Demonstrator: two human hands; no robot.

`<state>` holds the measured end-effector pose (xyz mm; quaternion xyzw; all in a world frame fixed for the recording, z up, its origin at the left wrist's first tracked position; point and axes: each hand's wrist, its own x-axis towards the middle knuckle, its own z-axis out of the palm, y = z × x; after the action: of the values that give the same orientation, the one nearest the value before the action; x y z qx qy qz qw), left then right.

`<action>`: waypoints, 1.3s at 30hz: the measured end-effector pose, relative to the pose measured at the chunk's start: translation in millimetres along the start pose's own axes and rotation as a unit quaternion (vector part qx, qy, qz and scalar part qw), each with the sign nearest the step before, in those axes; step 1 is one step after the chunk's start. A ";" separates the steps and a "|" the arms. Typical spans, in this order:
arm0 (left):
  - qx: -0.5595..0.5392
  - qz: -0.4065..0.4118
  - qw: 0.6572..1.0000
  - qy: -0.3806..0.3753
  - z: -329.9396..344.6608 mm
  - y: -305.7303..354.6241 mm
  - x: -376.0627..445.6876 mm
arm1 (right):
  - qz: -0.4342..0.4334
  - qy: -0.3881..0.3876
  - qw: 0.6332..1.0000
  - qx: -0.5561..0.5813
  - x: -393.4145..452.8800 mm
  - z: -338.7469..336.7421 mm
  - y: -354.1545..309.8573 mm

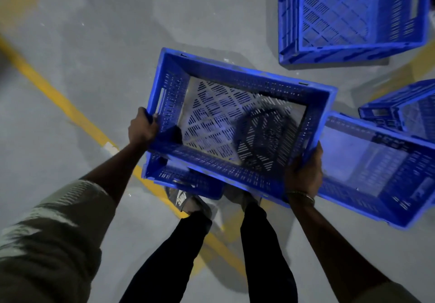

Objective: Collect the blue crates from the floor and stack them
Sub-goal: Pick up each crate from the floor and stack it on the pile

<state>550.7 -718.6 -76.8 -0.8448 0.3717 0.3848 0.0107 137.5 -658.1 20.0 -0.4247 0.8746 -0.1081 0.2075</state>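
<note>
I hold a blue slotted crate [237, 76] level above the floor, open side up, over my feet. My left hand [142, 127] grips its left end wall at the rim. My right hand [304, 173] grips the right end near the lower corner. Through the crate's perforated bottom the floor shows. A second blue crate [381, 180] lies on the floor just right of the held one, partly under its right end. A third blue crate [348, 50] stands at the upper right. Part of another blue crate [400, 107] shows at the right edge.
The grey concrete floor [117, 32] carries a yellow painted line [58, 100] running diagonally from upper left down under my feet. My legs and a sandal [186, 200] are below the held crate. Another yellow mark lies between the crates at right.
</note>
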 end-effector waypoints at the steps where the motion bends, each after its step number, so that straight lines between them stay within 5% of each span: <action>1: 0.005 0.007 1.000 -0.014 -4.0 -1.5 -2.1 | -0.006 -0.005 1.000 0.002 1.4 -3.1 1.4; 6: -0.007 0.013 0.998 -0.064 -35.3 -4.1 -32.4 | 0.014 -0.048 0.999 -0.019 3.2 -42.8 -0.6; 14: 0.001 -0.036 0.999 -0.040 -119.4 28.9 -170.7 | -0.025 -0.140 0.990 -0.009 3.7 -165.9 -35.4; 20: -0.160 -0.087 0.983 0.009 -175.7 44.8 -286.4 | -0.050 -0.217 0.974 -0.036 17.8 -260.7 -65.4; 30: -0.294 -0.204 0.928 0.107 -185.0 20.7 -491.9 | -0.187 -0.246 0.949 -0.068 -16.0 -376.5 -117.4; 35: -0.345 -0.274 0.889 0.127 -158.5 -26.5 -581.2 | -0.282 -0.282 0.908 -0.130 -52.4 -378.6 -149.7; 39: -0.407 -0.356 0.825 0.162 -122.5 -72.8 -659.5 | -0.374 -0.322 0.853 -0.170 -108.4 -357.7 -171.7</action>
<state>393.7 -294.5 424.0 -0.8963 -0.1494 0.3281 -0.2582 154.6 -673.9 430.7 -0.7593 0.5388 0.1153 0.3463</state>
